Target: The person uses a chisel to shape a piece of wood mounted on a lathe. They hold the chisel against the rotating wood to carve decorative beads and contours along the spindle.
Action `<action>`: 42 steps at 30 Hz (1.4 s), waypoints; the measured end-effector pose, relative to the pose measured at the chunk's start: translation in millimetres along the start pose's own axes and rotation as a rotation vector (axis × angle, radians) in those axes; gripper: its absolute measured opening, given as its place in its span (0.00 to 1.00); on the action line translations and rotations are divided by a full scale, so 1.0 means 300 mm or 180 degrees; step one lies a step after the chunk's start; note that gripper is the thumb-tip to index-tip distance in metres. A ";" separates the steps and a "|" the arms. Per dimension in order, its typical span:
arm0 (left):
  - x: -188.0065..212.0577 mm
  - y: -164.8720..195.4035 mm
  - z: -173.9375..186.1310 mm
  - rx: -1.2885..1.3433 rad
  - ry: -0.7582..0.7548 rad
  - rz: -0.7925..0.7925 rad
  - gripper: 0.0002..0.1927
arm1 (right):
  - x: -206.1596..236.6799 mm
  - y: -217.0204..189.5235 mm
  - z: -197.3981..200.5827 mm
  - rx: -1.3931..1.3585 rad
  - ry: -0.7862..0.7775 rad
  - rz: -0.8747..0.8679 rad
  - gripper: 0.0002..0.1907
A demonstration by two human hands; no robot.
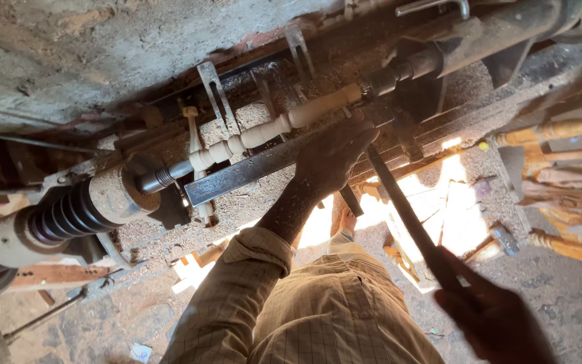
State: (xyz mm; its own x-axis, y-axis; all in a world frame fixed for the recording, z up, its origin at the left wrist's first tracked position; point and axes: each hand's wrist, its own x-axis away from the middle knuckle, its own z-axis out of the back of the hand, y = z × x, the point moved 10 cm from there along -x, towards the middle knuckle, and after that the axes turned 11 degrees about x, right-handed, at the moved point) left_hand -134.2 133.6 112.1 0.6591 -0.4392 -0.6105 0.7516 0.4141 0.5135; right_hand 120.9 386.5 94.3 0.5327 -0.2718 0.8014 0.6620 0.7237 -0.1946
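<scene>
His left hand (pixel 335 158) pressed the long chisel (pixel 405 212) onto the steel tool rest (pixel 237 176) against the pale turned spindle (pixel 274 128), right hand (pixel 493 317) gripping the handle, shaping seemingly underway.

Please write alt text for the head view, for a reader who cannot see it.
A person's left hand presses a long dark turning tool on a metal tool rest against a pale, partly shaped wooden spindle mounted in a sawdust-covered lathe. The right hand grips the tool's lower end. More turned spindles lie at right.
</scene>
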 end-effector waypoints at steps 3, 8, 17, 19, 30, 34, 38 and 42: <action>0.006 -0.001 0.001 -0.0142 0.0093 -0.0053 0.18 | -0.106 0.052 0.152 0.0233 -0.0424 -0.0104 0.38; -0.015 -0.015 -0.016 0.0168 0.0195 0.0037 0.16 | -0.268 -0.011 0.371 0.1358 -0.0669 0.0421 0.37; -0.039 0.031 -0.027 0.0082 -0.0321 -0.0182 0.23 | -0.006 -0.059 0.036 -0.0384 -0.0045 -0.0235 0.30; -0.038 0.038 -0.032 0.0059 -0.0378 -0.0259 0.23 | 0.050 -0.139 0.019 -0.0376 0.0315 0.0244 0.32; -0.028 0.023 -0.064 -0.0265 -0.0512 -0.0298 0.26 | 0.043 -0.167 -0.006 -0.0243 0.0353 0.0496 0.36; -0.024 0.012 -0.062 -0.0089 -0.0330 -0.0216 0.21 | -0.001 -0.087 0.005 0.0113 -0.0093 -0.0040 0.39; -0.030 0.011 -0.055 -0.0121 -0.0110 -0.0237 0.18 | 0.036 -0.255 0.164 0.0365 0.0836 0.1813 0.34; -0.028 -0.010 -0.066 0.0109 -0.0169 -0.0008 0.18 | -0.076 -0.035 0.188 0.0493 -0.0211 -0.0002 0.33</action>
State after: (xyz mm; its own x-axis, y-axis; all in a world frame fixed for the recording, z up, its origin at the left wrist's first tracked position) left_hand -142.7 151.8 103.9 0.6570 -0.4823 -0.5794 0.7531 0.3857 0.5329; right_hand 72.1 421.0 109.8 0.4930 -0.2336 0.8381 0.5704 0.8141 -0.1087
